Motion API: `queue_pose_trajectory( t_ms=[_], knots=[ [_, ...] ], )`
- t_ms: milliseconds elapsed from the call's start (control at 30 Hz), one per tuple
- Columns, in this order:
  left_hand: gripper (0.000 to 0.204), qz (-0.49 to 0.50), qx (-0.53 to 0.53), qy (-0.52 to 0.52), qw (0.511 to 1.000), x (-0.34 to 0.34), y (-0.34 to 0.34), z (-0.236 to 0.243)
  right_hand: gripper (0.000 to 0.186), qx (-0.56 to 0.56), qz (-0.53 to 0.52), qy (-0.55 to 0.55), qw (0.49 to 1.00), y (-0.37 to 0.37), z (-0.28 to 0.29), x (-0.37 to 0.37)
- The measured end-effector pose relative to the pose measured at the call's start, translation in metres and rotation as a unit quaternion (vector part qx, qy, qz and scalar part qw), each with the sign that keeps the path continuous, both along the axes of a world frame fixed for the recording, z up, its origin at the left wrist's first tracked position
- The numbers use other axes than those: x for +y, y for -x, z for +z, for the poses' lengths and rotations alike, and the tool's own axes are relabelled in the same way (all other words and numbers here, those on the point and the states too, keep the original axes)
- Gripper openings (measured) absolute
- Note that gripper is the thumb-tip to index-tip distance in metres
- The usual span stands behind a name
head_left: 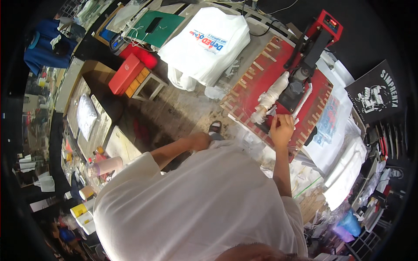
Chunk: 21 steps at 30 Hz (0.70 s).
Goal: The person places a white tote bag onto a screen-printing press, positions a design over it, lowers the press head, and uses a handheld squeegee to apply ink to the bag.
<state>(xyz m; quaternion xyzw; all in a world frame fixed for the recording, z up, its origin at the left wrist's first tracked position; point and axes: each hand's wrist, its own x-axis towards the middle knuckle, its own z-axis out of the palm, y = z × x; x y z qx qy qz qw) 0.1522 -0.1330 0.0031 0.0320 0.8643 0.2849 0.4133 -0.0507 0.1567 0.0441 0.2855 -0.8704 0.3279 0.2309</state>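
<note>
My right hand is over the front edge of a heat press. Its fingers are bent and drawn together near a small whitish scrap, but what they hold, if anything, is too small to name. Just beyond it lies the press's long handle, wrapped in off-white cloth or tape. Beneath is a red board with strips of tape along its edges. My left hand is low in front of my body, beside my white shirt, its fingers hidden.
A red control box with a lit display tops the press. White printed plastic bags are piled beyond the floor; another printed sheet hangs right of the board. A red box sits on a stool at left. Bottles crowd the left bench.
</note>
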Motion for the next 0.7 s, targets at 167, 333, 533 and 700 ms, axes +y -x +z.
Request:
queue_pose_trajectory(
  t_ms=[167, 333, 533, 700],
  knots=[
    [0.041, -0.203, -0.007, 0.009, 0.979, -0.005, -0.009, -0.021, 0.006, -0.011, 0.0, -0.004, 1.0, -0.001, -0.002, 0.002],
    [0.043, -0.315, -0.022, 0.059, 0.947, 0.002, -0.004, -0.009, 0.007, -0.036, -0.001, 0.004, 0.999, -0.001, -0.004, 0.003],
    [0.043, -0.085, -0.025, -0.03, 0.996, 0.008, 0.009, 0.044, 0.008, 0.003, 0.006, 0.018, 1.0, 0.001, -0.004, 0.003],
    [0.045, -0.113, -0.015, -0.058, 0.992, -0.002, -0.002, 0.017, 0.01, -0.024, -0.006, 0.004, 1.0, 0.0, -0.005, 0.005]
  ],
)
